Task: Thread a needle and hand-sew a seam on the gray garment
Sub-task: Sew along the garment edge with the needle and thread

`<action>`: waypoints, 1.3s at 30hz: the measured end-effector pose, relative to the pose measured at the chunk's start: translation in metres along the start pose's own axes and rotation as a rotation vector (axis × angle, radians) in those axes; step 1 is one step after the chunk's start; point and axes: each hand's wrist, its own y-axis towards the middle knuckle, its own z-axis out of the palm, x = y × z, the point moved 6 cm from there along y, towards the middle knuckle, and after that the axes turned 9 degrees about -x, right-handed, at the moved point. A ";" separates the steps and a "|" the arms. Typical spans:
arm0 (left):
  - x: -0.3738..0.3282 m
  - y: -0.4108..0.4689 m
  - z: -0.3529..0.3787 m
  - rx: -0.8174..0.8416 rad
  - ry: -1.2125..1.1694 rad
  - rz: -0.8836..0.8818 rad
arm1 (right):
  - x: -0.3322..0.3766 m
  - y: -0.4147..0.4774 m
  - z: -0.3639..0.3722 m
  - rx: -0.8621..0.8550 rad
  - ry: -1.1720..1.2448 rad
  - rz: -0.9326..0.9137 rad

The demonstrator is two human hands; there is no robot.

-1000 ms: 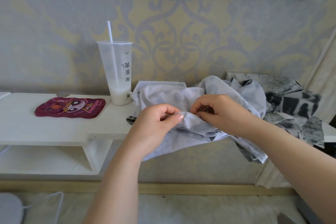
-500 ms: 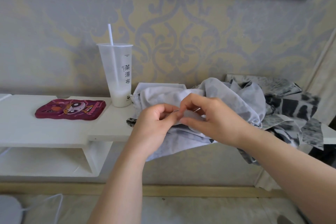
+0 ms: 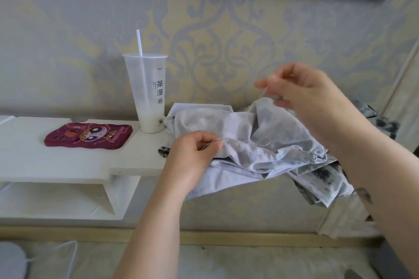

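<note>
The gray garment (image 3: 244, 142) lies bunched on the right end of a white shelf (image 3: 68, 156), part of it hanging over the edge. My left hand (image 3: 192, 154) pinches a fold of the fabric near its left side. My right hand (image 3: 303, 95) is raised above the garment, blurred by motion, and pinches a thin needle (image 3: 264, 92) between thumb and fingers. A pale thread (image 3: 260, 141) loops on the cloth below it.
A tall plastic cup (image 3: 148, 93) with a straw stands on the shelf left of the garment. A dark red phone case (image 3: 88, 137) lies further left. A patterned black-and-gray cloth (image 3: 383, 124) sits behind and right. White cable (image 3: 68, 256) lies on the floor.
My right hand has lifted up and to the right, away from the fold, pulling the needle and thread out of the fabric. My left hand keeps its pinch on the garment.
</note>
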 end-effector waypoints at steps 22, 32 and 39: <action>-0.002 -0.001 0.001 0.010 -0.007 -0.009 | -0.052 -0.039 0.046 0.165 -0.132 0.073; -0.002 0.003 0.000 -0.023 0.157 0.065 | 0.005 -0.058 0.060 0.766 1.230 0.729; -0.001 0.005 -0.002 -0.066 0.246 0.092 | -0.003 -0.082 0.058 1.142 0.818 0.623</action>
